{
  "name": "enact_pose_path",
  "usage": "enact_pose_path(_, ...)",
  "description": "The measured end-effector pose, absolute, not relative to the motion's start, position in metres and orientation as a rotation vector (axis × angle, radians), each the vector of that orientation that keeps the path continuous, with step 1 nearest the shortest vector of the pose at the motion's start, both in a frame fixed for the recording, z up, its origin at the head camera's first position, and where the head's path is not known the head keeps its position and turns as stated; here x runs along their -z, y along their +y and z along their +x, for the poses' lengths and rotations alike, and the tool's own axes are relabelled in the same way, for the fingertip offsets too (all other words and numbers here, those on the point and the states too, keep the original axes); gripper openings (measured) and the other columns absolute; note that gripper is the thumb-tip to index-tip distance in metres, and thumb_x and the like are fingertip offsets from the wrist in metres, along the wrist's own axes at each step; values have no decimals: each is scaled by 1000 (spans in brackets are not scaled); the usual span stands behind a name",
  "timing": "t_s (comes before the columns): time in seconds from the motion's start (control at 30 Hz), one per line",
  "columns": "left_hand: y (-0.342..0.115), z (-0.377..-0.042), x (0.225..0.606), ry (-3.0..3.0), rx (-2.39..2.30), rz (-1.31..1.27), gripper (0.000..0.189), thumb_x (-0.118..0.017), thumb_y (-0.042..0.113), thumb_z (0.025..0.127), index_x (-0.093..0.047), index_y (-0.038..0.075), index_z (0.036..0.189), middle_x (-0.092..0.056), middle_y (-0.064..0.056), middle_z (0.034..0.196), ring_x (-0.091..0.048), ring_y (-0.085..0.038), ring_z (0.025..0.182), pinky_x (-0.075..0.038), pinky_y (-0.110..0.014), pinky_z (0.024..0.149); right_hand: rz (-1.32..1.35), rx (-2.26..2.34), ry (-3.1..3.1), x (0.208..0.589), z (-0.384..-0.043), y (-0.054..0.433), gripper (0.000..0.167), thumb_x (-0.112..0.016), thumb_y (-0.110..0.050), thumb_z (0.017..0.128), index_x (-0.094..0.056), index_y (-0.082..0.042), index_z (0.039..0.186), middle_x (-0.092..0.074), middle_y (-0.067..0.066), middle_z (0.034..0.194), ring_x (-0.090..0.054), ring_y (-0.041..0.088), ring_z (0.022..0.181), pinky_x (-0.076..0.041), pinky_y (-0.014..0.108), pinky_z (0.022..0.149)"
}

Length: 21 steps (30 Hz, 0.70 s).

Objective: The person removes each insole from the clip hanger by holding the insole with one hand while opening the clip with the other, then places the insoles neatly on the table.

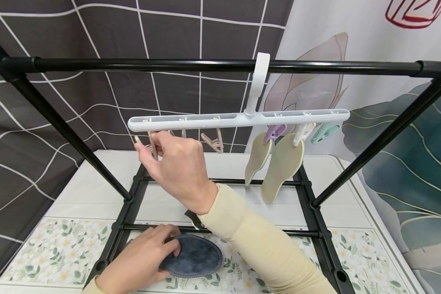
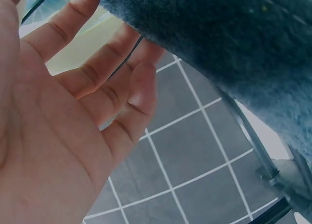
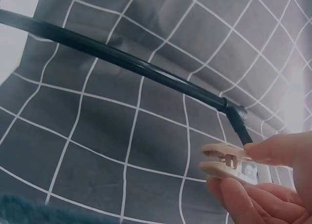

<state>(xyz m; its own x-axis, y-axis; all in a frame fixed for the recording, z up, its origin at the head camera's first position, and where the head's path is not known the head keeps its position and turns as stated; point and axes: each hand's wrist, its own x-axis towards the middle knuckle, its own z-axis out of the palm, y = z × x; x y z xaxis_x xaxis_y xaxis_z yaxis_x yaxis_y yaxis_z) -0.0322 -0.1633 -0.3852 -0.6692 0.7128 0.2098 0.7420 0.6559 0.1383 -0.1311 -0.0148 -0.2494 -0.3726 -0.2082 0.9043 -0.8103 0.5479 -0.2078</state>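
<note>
A beige clothes peg [image 3: 222, 170] hangs under the left end of a white clip hanger [image 1: 224, 120]. My right hand [image 1: 181, 167] pinches its handles between thumb and fingers, and in the right wrist view its jaws stand apart with nothing between them. Lower down, my left hand [image 1: 147, 255] holds a dark blue fuzzy insole [image 1: 196, 257] by one end, thumb on top. The left wrist view shows the insole's plush side above the curled fingers. Two pale green insoles [image 1: 284, 167] hang from a purple peg [image 1: 275, 132] and a white peg [image 1: 304, 132] on the right half.
The hanger hooks over the top bar of a black rack [image 1: 150, 65]. More pegs hang from it, including a beige one [image 1: 214, 141] and a mint green one [image 1: 325, 132]. Beneath lies a floral-and-white covered table [image 1: 66, 245]; behind hangs a dark grid-patterned curtain [image 1: 169, 36].
</note>
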Motion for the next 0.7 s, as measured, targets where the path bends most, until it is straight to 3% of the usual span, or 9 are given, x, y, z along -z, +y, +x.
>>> enact_pose_path(0.23,-157,-34,396,-2791,309,-1199,47,-95,38,58,-58,26,84,-55,3,113,-55,-17,92,-51,-39,72,828,-837,-1881,249,-131,-15,22,-77,-20,87,-66,-7,74,-65,-5,63,-56,4,48,-41,15,47)
enact_pose_path(0.7,-154,-39,412,-2894,251,-1191,46,-95,38,58,-57,26,81,-57,4,109,-56,-17,92,-48,-39,75,822,-854,-1887,249,-130,-15,27,-77,-22,88,-61,-10,69,-60,-6,58,-52,4,47,-38,15,46)
